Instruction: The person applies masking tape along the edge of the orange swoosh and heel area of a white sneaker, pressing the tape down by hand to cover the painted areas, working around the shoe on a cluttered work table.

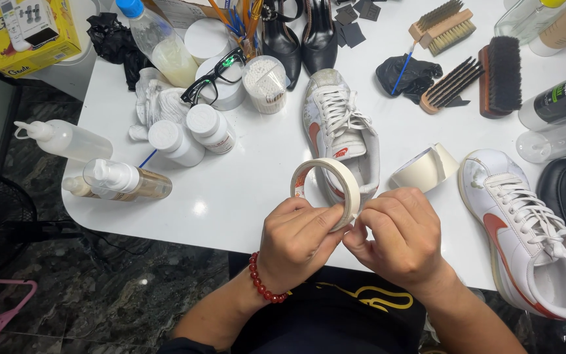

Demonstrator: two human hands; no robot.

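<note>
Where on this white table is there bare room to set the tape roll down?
Bare white table lies between the clear squeeze bottles, the white-and-red sneaker and the left hand. The far edge, around glasses and brushes, is crowded.

We see the tape roll (325, 187), a cream ring of masking tape (printed red inside its core), held upright on edge above the white table's near edge.
</note>
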